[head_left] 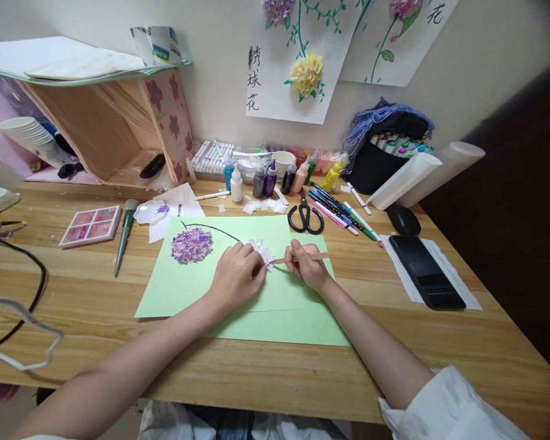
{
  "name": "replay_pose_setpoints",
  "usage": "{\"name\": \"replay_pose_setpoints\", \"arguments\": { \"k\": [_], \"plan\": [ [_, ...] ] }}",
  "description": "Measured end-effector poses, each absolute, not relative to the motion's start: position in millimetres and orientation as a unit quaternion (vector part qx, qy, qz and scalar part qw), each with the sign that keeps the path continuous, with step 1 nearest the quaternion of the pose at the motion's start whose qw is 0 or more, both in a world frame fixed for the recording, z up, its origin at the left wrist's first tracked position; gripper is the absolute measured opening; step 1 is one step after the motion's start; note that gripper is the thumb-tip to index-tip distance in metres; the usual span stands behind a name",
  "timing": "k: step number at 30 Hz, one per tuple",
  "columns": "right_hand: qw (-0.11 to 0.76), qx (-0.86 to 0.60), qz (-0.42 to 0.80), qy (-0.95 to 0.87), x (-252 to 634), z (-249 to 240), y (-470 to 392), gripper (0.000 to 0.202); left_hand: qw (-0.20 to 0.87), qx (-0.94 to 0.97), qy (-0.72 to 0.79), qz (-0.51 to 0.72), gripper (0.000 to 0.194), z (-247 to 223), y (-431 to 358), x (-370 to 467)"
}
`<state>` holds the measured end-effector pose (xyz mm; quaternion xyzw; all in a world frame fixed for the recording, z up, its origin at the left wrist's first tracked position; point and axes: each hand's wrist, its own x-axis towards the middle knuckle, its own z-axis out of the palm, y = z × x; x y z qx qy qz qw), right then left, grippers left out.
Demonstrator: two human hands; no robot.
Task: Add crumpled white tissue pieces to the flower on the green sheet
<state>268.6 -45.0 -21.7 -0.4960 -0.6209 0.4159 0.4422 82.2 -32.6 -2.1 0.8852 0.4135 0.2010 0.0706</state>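
Light green paper [174,293] lies on the wooden desk, with a second green sheet partly beneath it. A round purple paper flower [192,245] and a curved dark line are on its left part. My left hand [241,269] rests on the paper, fingers curled against a white paper flower [262,249] that it partly covers; what its fingertips pinch is too small to name. My right hand [305,263] is closed on a thin brown strip [319,256], whose left end reaches the white flower by my left fingertips.
Black scissors [305,219], pens [341,211] and paint bottles [270,179] lie or stand behind the paper. A makeup brush [126,235] and pink palette [91,226] are left. A phone [426,271] and mouse [403,219] are right.
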Motion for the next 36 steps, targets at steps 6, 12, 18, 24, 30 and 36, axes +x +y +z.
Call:
{"name": "replay_pose_setpoints", "arguments": {
  "k": [6, 12, 18, 24, 30, 36],
  "plan": [
    [0.437, -0.508, 0.377, -0.639, 263.8, -18.5, -46.9, 0.063, 0.077, 0.885, 0.413, 0.202, 0.016, -3.3, -33.4, 81.6],
    [0.453, -0.535, 0.376, -0.606, 257.3, -18.8, -47.9, 0.063, 0.067, 0.88, 0.418, 0.216, 0.016, -5.6, -35.0, 82.9],
    [0.479, -0.516, 0.393, -0.592, 260.6, -22.9, -48.7, 0.065, 0.063, 0.878, 0.422, 0.218, 0.018, -7.5, -33.6, 85.0],
    [0.467, -0.516, 0.393, -0.601, 261.4, -23.0, -48.1, 0.066, 0.054, 0.872, 0.431, 0.226, 0.018, -8.9, -32.0, 85.8],
    [0.475, -0.522, 0.41, -0.578, 259.4, -22.0, -47.4, 0.065, 0.055, 0.872, 0.427, 0.231, 0.017, -10.0, -31.7, 87.6],
    [0.502, -0.53, 0.456, -0.509, 256.8, -20.9, -42.2, 0.065, 0.048, 0.873, 0.427, 0.23, 0.016, -12.1, -32.3, 88.1]
  ]
}}
